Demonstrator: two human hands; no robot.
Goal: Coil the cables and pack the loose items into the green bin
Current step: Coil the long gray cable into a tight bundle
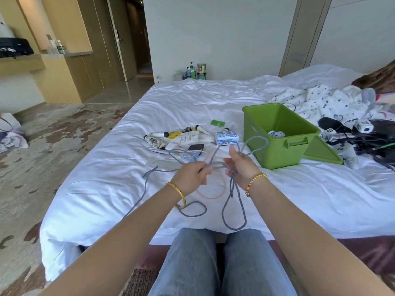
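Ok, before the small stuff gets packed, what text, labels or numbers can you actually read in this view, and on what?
No text is readable in this view.
White tube: printed lines, too small to read.
Blue and white box: printing, blurred.
Yellow packet: dark marks, illegible.
Green card: no legible print.
Green bin: faint embossed mark on its side, unreadable.
White cube: black square code patterns, no words.

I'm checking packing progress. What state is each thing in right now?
Grey cable: held in loose loops, not coiled.
Left hand: pinching the cable.
Right hand: loops draped over it.
Green bin: open, nearly empty.
Lid: off, beside the bin.
Loose items: unpacked on the bed.
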